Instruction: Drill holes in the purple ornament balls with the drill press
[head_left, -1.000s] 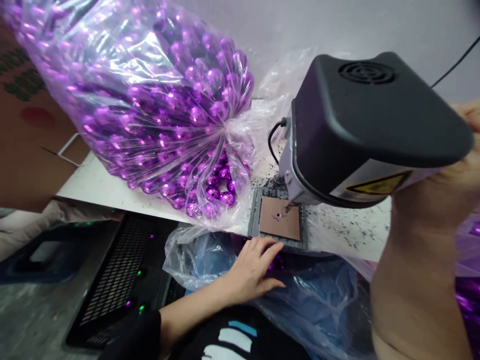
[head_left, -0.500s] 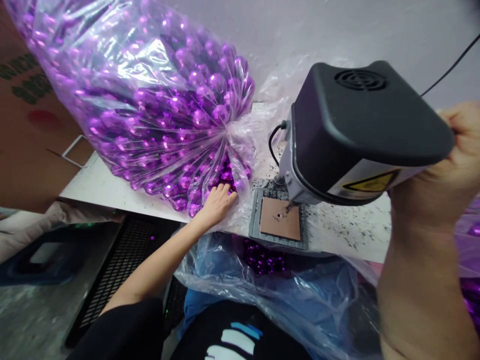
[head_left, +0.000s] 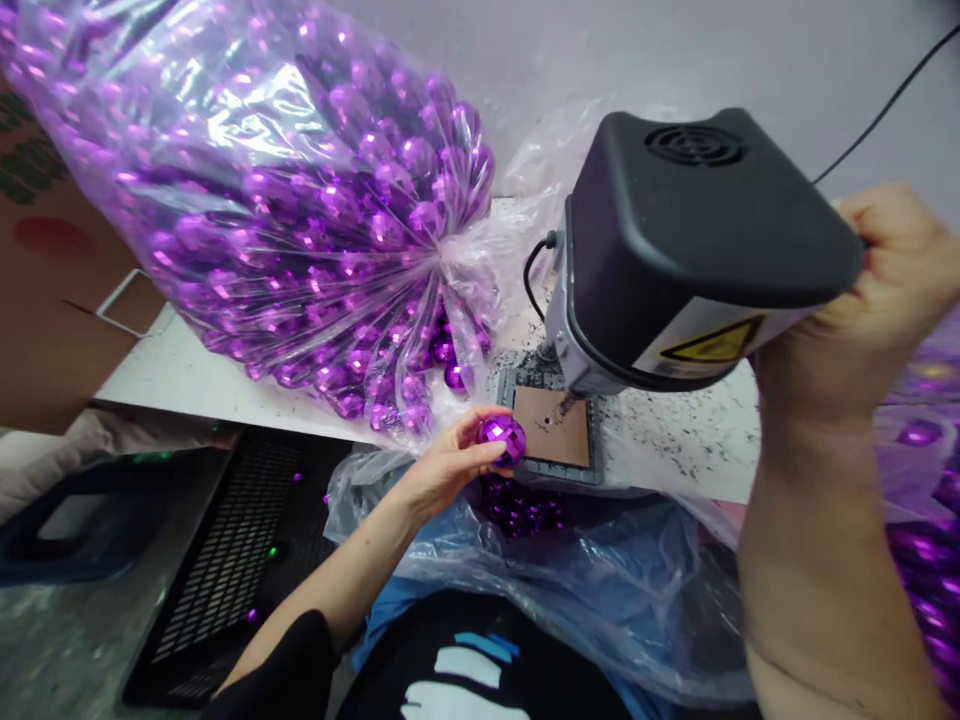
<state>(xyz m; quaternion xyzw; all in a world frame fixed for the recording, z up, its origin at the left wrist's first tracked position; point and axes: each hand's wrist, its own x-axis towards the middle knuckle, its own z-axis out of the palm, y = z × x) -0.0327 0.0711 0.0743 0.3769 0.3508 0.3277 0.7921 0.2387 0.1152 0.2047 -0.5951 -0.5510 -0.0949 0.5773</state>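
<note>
My left hand (head_left: 450, 462) holds a shiny purple faceted ball (head_left: 505, 440) between thumb and fingers. The ball is beside the left edge of a brown plate (head_left: 559, 440), which has a small hole and lies on the grey base of a drill press (head_left: 712, 240). My right hand (head_left: 896, 250) is closed at the right side of the black housing; the part it grips is mostly hidden. Left of the press lies a big clear bag (head_left: 300, 210) full of purple balls. A few balls (head_left: 454, 377) show at its opening.
Dark shavings (head_left: 660, 430) litter the white table around the press. Clear plastic with purple balls (head_left: 521, 506) lies across my lap. A black crate (head_left: 217, 560) and a cardboard box (head_left: 52, 290) are at left, near another person's sleeve (head_left: 150, 440). More balls (head_left: 922, 570) lie at far right.
My left hand has drawn back from the bag's opening toward the plate and now carries a purple ball. The right hand stays at the drill press.
</note>
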